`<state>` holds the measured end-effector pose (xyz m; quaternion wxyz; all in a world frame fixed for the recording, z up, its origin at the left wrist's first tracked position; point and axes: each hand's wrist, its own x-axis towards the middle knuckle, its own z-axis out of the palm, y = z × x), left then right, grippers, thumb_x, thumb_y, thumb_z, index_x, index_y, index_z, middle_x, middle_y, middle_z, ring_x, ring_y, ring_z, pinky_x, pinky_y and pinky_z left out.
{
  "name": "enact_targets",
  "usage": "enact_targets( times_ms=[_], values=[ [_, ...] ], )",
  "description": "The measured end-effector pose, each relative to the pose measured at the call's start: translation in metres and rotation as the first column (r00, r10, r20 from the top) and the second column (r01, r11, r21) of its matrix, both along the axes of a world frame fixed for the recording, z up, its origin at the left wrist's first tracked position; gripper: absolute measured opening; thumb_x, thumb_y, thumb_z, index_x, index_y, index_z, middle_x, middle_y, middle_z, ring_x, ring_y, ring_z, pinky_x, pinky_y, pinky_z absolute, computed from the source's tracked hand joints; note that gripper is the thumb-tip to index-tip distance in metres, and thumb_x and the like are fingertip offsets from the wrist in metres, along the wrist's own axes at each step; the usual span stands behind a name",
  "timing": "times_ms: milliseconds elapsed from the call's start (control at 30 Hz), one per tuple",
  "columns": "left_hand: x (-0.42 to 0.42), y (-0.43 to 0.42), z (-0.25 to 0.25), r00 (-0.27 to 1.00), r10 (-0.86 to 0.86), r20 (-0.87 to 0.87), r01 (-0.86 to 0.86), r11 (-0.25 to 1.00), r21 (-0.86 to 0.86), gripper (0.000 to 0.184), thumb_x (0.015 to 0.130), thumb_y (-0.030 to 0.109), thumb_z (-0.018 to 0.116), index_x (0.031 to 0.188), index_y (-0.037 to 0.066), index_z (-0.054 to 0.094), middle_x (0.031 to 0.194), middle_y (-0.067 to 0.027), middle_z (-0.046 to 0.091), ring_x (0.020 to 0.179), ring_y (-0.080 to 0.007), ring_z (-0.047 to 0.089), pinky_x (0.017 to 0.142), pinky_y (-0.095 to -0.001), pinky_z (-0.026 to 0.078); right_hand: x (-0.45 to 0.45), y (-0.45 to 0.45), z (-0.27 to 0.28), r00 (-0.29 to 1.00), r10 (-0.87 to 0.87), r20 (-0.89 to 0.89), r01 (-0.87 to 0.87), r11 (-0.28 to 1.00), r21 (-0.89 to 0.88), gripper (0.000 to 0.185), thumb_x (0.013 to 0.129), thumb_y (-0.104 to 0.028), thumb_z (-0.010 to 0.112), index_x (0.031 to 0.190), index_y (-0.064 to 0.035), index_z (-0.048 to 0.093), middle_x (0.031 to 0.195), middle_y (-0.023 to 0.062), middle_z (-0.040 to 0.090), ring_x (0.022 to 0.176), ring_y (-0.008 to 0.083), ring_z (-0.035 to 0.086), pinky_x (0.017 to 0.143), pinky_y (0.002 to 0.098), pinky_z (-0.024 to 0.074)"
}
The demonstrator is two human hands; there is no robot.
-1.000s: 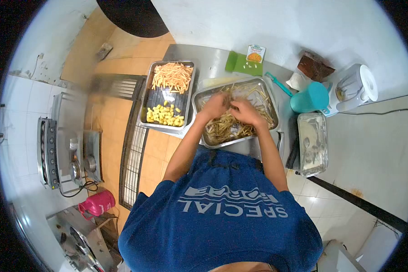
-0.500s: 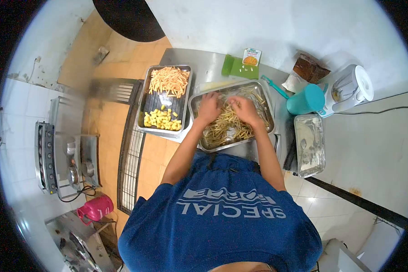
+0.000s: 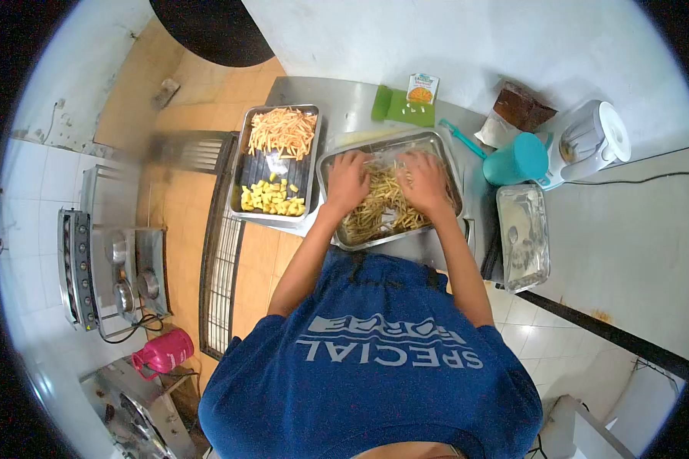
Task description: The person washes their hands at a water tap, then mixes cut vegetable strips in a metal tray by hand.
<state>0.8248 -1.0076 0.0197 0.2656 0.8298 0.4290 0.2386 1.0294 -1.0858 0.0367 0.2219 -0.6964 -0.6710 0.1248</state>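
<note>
A metal tray (image 3: 455, 210) before me holds a heap of thin, brownish-green cut strips (image 3: 383, 210), whose kind I cannot make out. On the left of the heap rests my left hand (image 3: 349, 183), palm down, fingers stretched out over the strips. My right hand (image 3: 425, 183) lies on the right part, its fingers spread and slightly bent among the strips. Both hands touch the strips, and their fingertips are partly blurred. Left of this tray stands a second metal tray (image 3: 312, 172) with pale orange strips (image 3: 283, 134) and yellow chunks (image 3: 270, 197).
Behind the tray lie a green packet (image 3: 406, 111) and a small printed box (image 3: 422, 88). To the right are a teal jug (image 3: 515, 159), a brown-and-white bag (image 3: 520, 111), a blender (image 3: 589, 145) and a floury metal tray (image 3: 524, 237). A pink gas cylinder (image 3: 163, 352) stands lower left.
My hands have moved apart, the right one going outward to the right. The strips between them are more exposed, with a bare patch near the front.
</note>
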Motion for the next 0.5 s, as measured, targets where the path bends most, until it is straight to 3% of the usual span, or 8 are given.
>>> enact_targets(
  times_ms=[33,167,200,233,333,467,500],
  values=[
    [-0.001,0.000,-0.011,0.997,0.009,-0.073,-0.007,0.999,0.032,0.040,0.081,0.011,0.066,0.120,0.018,0.066,0.126,-0.0074,0.062,0.122,-0.0355,0.053,0.098,-0.0570,0.042,-0.004,-0.002,-0.013,0.984,0.014,0.175,0.007,0.993,-0.120,0.049,0.096,-0.046,0.058,0.131,-0.0115,0.063,0.129,0.0171,0.063,0.123,0.0387,0.054,0.105,0.0547,0.0404],
    [-0.007,-0.001,-0.001,0.982,0.001,-0.189,0.010,0.998,0.054,0.037,0.082,0.013,0.067,0.119,0.017,0.067,0.120,-0.0091,0.063,0.118,-0.0368,0.055,0.096,-0.0537,0.044,0.002,0.004,-0.027,0.996,-0.003,0.084,0.015,0.989,-0.145,0.053,0.096,-0.050,0.056,0.134,-0.0125,0.061,0.137,0.0146,0.058,0.127,0.0371,0.052,0.105,0.0570,0.0395],
    [-0.010,0.001,-0.005,0.997,-0.010,-0.076,0.013,0.999,0.032,0.034,0.083,0.014,0.068,0.117,0.018,0.068,0.118,-0.0097,0.063,0.116,-0.0383,0.056,0.095,-0.0551,0.045,0.001,0.000,-0.028,0.988,-0.035,0.154,0.035,0.999,0.003,0.054,0.097,-0.052,0.053,0.134,-0.0129,0.061,0.135,0.0138,0.060,0.126,0.0369,0.052,0.104,0.0562,0.0398],
    [-0.013,-0.002,-0.010,0.997,-0.006,-0.078,0.008,1.000,0.020,0.034,0.083,0.014,0.068,0.117,0.018,0.068,0.118,-0.0097,0.063,0.116,-0.0383,0.056,0.095,-0.0551,0.045,0.001,-0.005,-0.030,0.973,-0.077,0.218,0.045,0.988,0.148,0.054,0.098,-0.053,0.051,0.133,-0.0134,0.061,0.133,0.0131,0.061,0.125,0.0366,0.053,0.104,0.0553,0.0400],
    [-0.015,-0.002,-0.012,0.994,-0.003,-0.110,0.005,1.000,0.022,0.027,0.084,0.015,0.069,0.111,0.017,0.070,0.115,-0.0098,0.065,0.114,-0.0383,0.058,0.090,-0.0561,0.047,0.002,0.000,-0.036,0.969,0.035,0.244,-0.032,0.999,-0.015,0.048,0.097,-0.049,0.055,0.127,-0.0126,0.064,0.127,0.0127,0.064,0.122,0.0359,0.054,0.103,0.0544,0.0412],
    [-0.015,0.000,-0.016,0.999,-0.024,-0.038,0.023,0.999,-0.027,0.027,0.084,0.016,0.070,0.111,0.018,0.070,0.116,-0.0097,0.065,0.113,-0.0377,0.058,0.091,-0.0557,0.048,0.002,-0.003,-0.034,0.994,-0.062,0.090,0.047,0.986,0.160,0.045,0.096,-0.047,0.058,0.125,-0.0121,0.065,0.123,0.0133,0.065,0.122,0.0356,0.055,0.106,0.0541,0.0399],
    [-0.014,0.000,-0.015,0.999,-0.012,-0.044,0.010,0.999,-0.041,0.027,0.084,0.017,0.071,0.111,0.018,0.070,0.118,-0.0095,0.065,0.115,-0.0381,0.058,0.092,-0.0559,0.048,0.004,-0.003,-0.032,0.993,0.003,0.121,-0.003,1.000,0.002,0.045,0.097,-0.045,0.058,0.125,-0.0115,0.065,0.125,0.0139,0.064,0.123,0.0359,0.054,0.108,0.0534,0.0388]
  ],
)
